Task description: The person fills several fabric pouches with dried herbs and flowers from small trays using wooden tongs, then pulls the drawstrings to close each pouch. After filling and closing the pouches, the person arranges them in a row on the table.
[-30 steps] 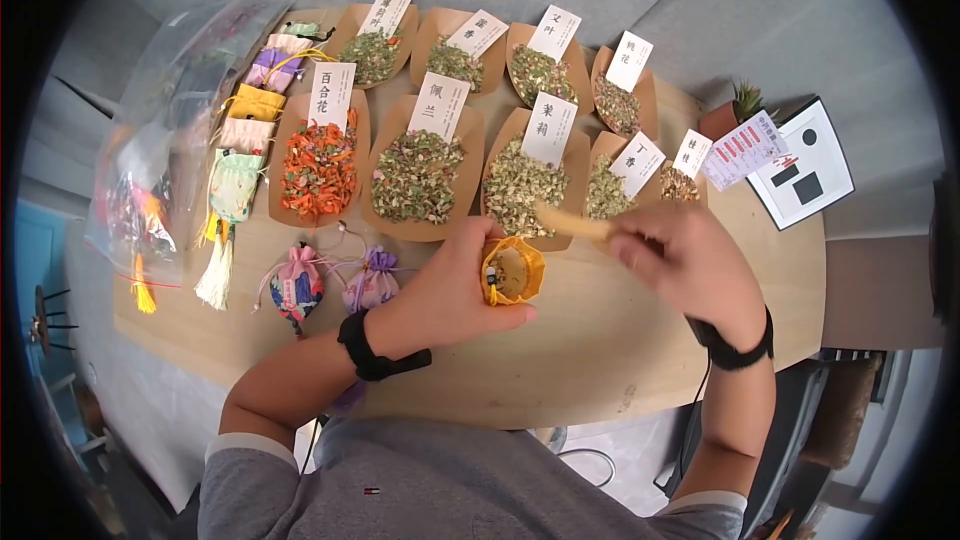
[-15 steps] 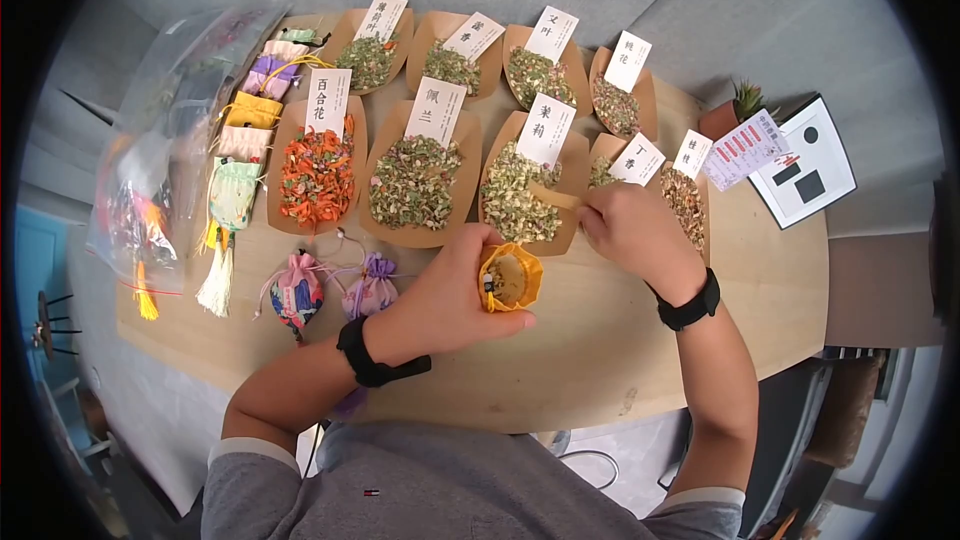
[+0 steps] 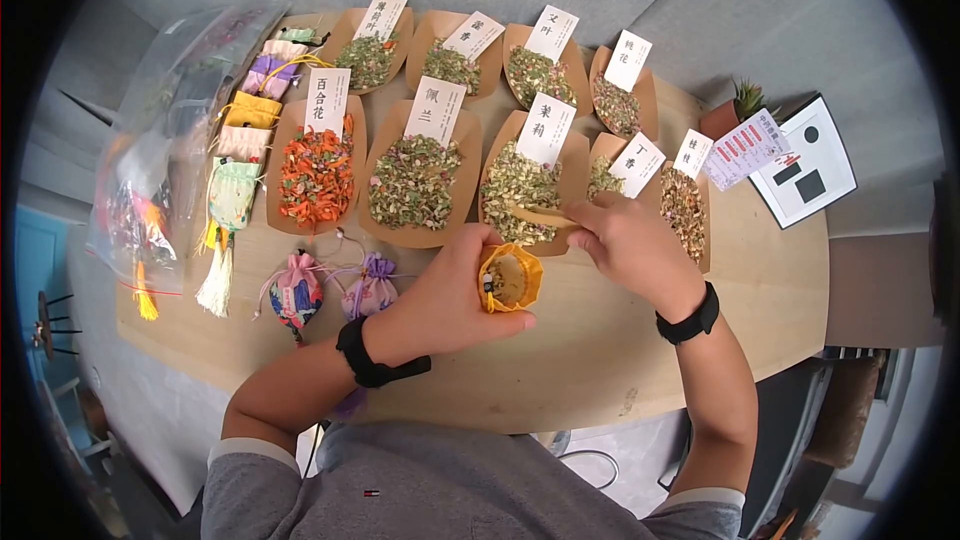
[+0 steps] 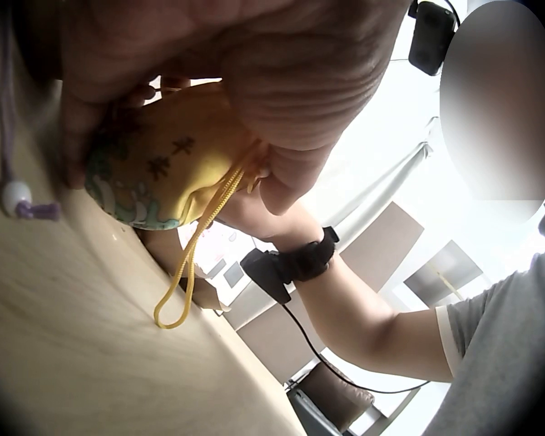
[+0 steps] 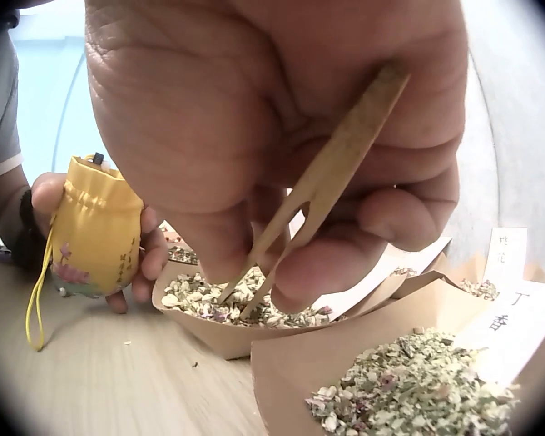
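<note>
My left hand holds a yellow drawstring pouch upright, its mouth spread wide and some dried bits inside. In the right wrist view the pouch shows a floral print, with a yellow cord loop dangling. My right hand pinches wooden tweezers between thumb and fingers. Their two tips reach down into pale dried flowers in a brown paper tray, just beyond the pouch. The left wrist view shows the pouch close above the table.
More labelled paper trays of dried herbs surround this one, including orange petals at left. Two tied pouches lie left of my left hand. A row of pouches and a plastic bag lie farther left. A potted plant stands right.
My right hand has moved left and brought the tweezers down into the pale flowers, then drawn their tips slightly toward me within the tray. My left hand keeps holding the pouch in nearly the same place.
</note>
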Demonstrator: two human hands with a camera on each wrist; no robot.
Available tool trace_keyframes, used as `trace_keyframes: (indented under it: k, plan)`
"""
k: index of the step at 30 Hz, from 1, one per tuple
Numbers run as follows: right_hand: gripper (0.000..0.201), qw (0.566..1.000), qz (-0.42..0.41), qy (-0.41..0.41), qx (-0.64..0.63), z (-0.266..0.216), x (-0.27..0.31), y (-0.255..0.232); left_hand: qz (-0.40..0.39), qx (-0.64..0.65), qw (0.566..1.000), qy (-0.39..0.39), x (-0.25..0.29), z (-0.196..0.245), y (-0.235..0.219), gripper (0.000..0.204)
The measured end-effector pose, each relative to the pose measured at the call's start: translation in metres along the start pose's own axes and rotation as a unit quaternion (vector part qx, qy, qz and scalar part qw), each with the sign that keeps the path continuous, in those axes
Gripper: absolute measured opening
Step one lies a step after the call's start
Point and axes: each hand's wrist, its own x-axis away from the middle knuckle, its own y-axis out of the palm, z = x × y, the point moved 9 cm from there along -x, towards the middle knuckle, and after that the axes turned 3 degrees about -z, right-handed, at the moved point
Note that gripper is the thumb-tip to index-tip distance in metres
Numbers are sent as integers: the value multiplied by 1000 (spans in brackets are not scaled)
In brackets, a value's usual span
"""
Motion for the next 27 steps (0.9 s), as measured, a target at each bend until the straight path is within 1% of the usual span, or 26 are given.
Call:
trace_keyframes:
  k: [2, 4, 5, 7, 10, 17, 19, 20, 22, 25, 27]
  plan:
    - [18, 1000, -1, -2, 6, -2, 1, 1, 2, 1, 1000, 4, 0, 0, 0, 76]
    - [24, 999, -14, 5, 40, 0, 0, 8, 0, 2, 1000, 9, 0, 3, 0, 76]
    - [24, 999, -14, 5, 40, 0, 0, 10, 0, 2, 1000, 9, 0, 4, -1, 76]
    - [12, 998, 5, -12, 69, -4, -2, 9, -7, 8, 1000, -4, -1, 2, 0, 77]
    - [7, 996, 29, -29, 84, -9, -3, 8, -2, 1, 1000, 2, -1, 2, -1, 78]
    - [5, 995, 45, -25, 81, -7, -1, -2, 5, -11, 1000, 5, 0, 3, -2, 78]
    - [16, 995, 49, -28, 79, -4, -1, -6, 6, 2, 1000, 4, 0, 3, -2, 78]
    - [16, 995, 49, -28, 80, -5, 0, -9, 6, 2, 1000, 4, 0, 3, -2, 78]
    - [8, 996, 61, -12, 72, -5, 1, -18, 3, 2, 1000, 2, -1, 3, -2, 78]
    - [11, 996, 63, -8, 66, -8, 3, -35, -4, 20, 1000, -1, -1, 2, -2, 84]
    - [12, 996, 69, -9, 56, -14, 6, -49, 3, 13, 1000, 6, -1, 2, -2, 81]
